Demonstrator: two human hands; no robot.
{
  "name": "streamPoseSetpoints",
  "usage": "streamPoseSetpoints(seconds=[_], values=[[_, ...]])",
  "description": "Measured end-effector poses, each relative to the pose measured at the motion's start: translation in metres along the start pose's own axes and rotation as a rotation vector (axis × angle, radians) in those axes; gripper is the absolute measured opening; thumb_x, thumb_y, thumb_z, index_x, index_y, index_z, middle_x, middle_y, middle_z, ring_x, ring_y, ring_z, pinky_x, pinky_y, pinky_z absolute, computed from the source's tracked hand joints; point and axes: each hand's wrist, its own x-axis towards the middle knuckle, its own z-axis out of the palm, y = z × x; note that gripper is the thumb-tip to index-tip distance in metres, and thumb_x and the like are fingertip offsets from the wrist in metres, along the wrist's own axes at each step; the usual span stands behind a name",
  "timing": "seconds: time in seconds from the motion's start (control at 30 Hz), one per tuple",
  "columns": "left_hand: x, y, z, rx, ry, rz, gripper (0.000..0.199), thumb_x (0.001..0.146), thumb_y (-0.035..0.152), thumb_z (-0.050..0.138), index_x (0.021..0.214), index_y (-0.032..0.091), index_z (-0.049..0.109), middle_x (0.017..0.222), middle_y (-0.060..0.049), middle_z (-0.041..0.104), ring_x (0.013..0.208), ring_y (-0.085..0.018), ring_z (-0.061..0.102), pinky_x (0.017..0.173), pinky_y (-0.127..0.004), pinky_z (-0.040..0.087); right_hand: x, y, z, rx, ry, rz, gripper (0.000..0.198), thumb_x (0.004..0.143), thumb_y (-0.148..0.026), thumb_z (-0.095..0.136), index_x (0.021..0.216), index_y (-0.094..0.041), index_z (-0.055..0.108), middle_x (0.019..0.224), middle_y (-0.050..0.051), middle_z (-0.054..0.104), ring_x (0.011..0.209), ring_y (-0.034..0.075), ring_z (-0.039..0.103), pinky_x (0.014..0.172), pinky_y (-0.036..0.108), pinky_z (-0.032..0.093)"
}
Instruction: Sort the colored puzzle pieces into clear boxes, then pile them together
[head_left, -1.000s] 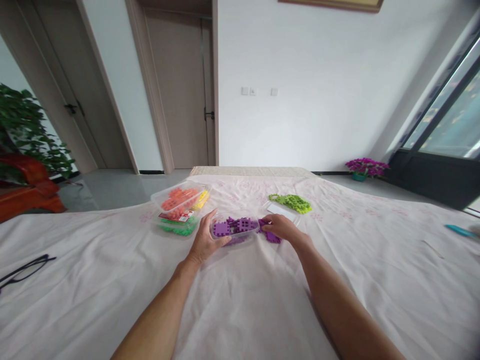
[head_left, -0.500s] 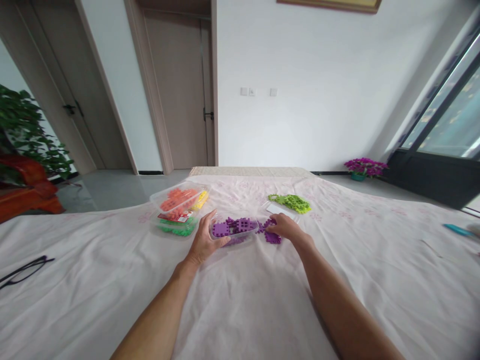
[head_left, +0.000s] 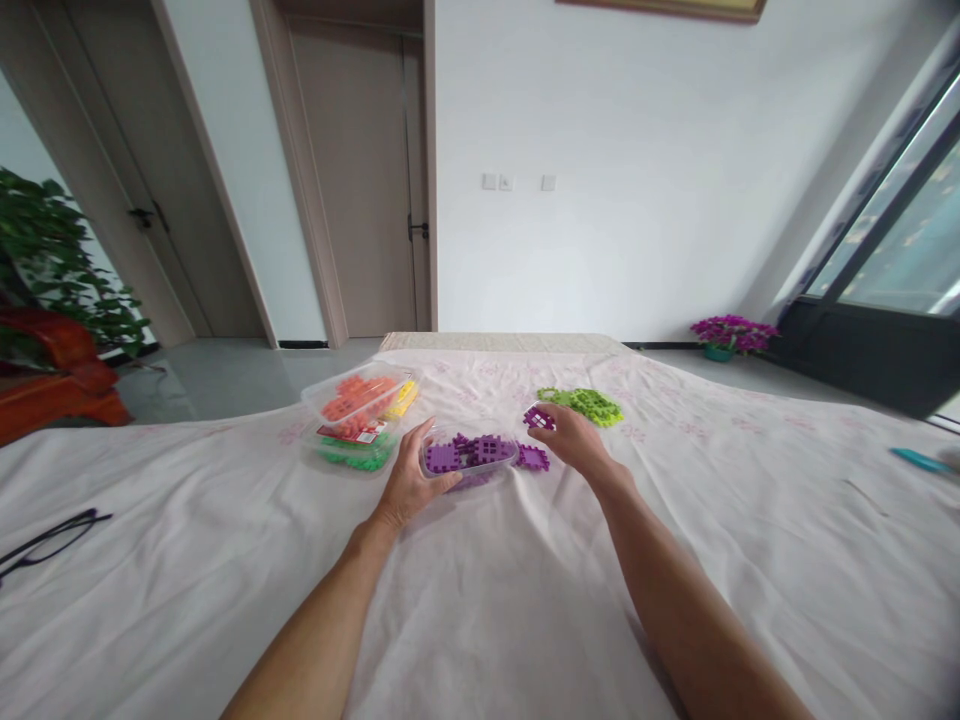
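Note:
A clear plastic box (head_left: 480, 472) full of purple building pieces (head_left: 444, 457) sits in front of me. Around its left end my left hand (head_left: 411, 475) is closed, thumb on the near side. My right hand (head_left: 568, 432) pinches a purple window-like building piece (head_left: 539, 418) above the cloth, to the right of the box. Another purple notched piece (head_left: 533, 457) lies on the cloth against the box's right end. Just behind my right hand is a heap of lime-green pieces (head_left: 594, 405).
Left of the purple box, clear boxes (head_left: 311, 397) hold orange (head_left: 358, 400), yellow (head_left: 402, 400) and green pieces (head_left: 360, 455). Black eyeglasses (head_left: 56, 540) lie at the far left, a blue object (head_left: 922, 460) at the far right. A wrinkled pale cloth (head_left: 480, 600) covers the surface.
My right hand has lifted a purple window-like piece off the cloth and moved slightly up and away. My left hand stays on the box.

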Motion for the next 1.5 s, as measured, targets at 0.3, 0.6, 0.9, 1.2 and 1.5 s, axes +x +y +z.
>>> streamPoseSetpoints(seconds=[0.3,0.6,0.9,1.2,1.5], values=[[0.0,-0.002,0.0,-0.001,-0.009,-0.003,0.092,0.067,0.038,0.082,0.145,0.026,0.033,0.146,-0.013,0.036,0.13,-0.03,0.047,0.11,-0.049,0.039,-0.004,-0.038,0.012,0.34,0.009,-0.33,0.046,0.078,-0.023,0.068,0.124,-0.023,0.063,0.119,0.007,0.068,0.107,0.024,0.063,0.095,0.037,0.046],[-0.001,0.0,0.0,0.0,-0.019,-0.003,0.091,0.069,0.039,0.08,0.145,0.026,0.033,0.146,-0.013,0.036,0.131,-0.03,0.046,0.11,-0.048,0.038,-0.002,-0.035,0.022,0.324,-0.047,-0.248,0.049,0.077,-0.025,0.071,0.125,-0.022,0.063,0.127,0.008,0.065,0.117,0.025,0.058,0.102,0.037,0.042],[0.0,-0.003,-0.002,0.011,-0.026,0.025,0.089,0.07,0.037,0.079,0.145,0.026,0.032,0.146,-0.013,0.035,0.13,-0.03,0.047,0.11,-0.048,0.039,-0.002,0.007,0.005,-0.008,-0.319,-0.024,0.063,0.068,-0.028,0.075,0.129,-0.02,0.061,0.123,0.011,0.064,0.115,0.028,0.057,0.093,0.032,0.043],[0.0,-0.005,-0.001,0.006,-0.021,0.044,0.089,0.07,0.037,0.079,0.145,0.027,0.032,0.146,-0.012,0.036,0.129,-0.031,0.049,0.109,-0.048,0.039,-0.003,0.013,0.014,-0.122,-0.419,-0.101,0.03,0.075,-0.026,0.065,0.104,-0.019,0.071,0.102,0.009,0.069,0.094,0.024,0.063,0.077,0.029,0.043],[0.0,-0.002,-0.002,-0.02,-0.024,0.025,0.09,0.069,0.036,0.079,0.146,0.027,0.033,0.145,-0.013,0.036,0.131,-0.032,0.047,0.109,-0.049,0.039,0.0,0.032,0.004,0.118,-0.439,0.114,0.033,0.08,-0.023,0.055,0.11,-0.02,0.069,0.089,0.005,0.073,0.077,0.017,0.065,0.065,0.024,0.043]])
